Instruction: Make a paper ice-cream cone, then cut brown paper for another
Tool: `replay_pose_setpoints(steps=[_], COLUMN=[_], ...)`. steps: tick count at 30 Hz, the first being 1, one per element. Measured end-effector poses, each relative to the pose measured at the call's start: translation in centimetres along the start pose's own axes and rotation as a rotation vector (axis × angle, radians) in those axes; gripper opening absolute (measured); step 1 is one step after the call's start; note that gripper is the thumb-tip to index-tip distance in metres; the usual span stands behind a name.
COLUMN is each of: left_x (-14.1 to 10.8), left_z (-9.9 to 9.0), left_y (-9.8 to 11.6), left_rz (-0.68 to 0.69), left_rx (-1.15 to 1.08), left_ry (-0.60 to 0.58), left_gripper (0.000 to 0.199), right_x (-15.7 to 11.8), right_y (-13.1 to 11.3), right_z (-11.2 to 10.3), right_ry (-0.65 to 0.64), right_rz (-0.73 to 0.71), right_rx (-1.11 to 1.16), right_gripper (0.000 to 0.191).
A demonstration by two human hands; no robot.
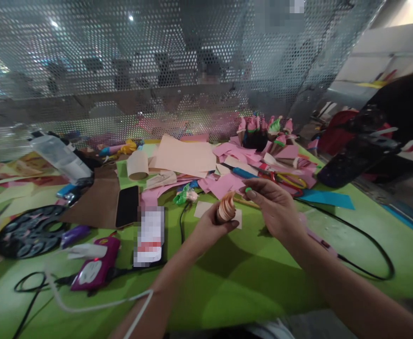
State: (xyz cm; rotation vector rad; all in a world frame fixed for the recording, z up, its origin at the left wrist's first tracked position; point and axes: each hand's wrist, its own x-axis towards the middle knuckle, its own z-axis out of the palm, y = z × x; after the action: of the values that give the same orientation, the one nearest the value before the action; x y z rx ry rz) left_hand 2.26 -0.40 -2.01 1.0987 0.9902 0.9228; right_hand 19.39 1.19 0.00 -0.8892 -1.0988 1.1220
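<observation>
My left hand (217,220) is closed around a small swirled paper ice cream cone (226,207), peach-coloured with ruffled layers. Its lower part is hidden by my fingers. A little to the right and higher, my right hand (275,207) pinches a tiny bright green piece (248,190) between thumb and fingertips; what it is made of I cannot tell. The two hands are apart. Under them a cream paper piece (202,210) lies on the green table (234,292). Beside my right wrist rests a pink corded tool (319,241), partly hidden by the arm.
Pink paper scraps (223,183), scissors (291,179) and a blue-handled tool (240,173) lie behind my hands. Finished paper cones (263,127) stand at the back. To the left are phones (127,206), a magenta power strip (96,266) and a paint palette (29,231). A black cable (386,254) loops at right.
</observation>
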Motion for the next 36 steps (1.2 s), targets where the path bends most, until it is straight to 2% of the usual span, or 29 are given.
replay_pose_setpoints(steps=[5,15,29,36], left_x=[0.0,0.0,0.1,0.1], left_z=[0.2,0.3,0.4,0.4], left_y=[-0.4,-0.9,-1.0,-1.2], left_rz=[0.052,0.091,0.108,0.126], left_rx=[0.003,0.105,0.094,0.085], left_ry=[-0.045,-0.106,-0.139,-0.134], left_gripper=[0.066,0.045,0.047,0.046], right_x=[0.0,0.2,-0.2,-0.4], right_y=[-0.2,-0.1,0.4,0.7], right_z=[0.2,0.3,0.4,0.4], right_ry=[0.028,0.000,-0.009,-0.016], right_rz=[-0.001,0.070,0.117,0.076], right_rx=[0.074,0.145,0.170,0.106], right_gripper=[0.019,0.019,0.019,0.017])
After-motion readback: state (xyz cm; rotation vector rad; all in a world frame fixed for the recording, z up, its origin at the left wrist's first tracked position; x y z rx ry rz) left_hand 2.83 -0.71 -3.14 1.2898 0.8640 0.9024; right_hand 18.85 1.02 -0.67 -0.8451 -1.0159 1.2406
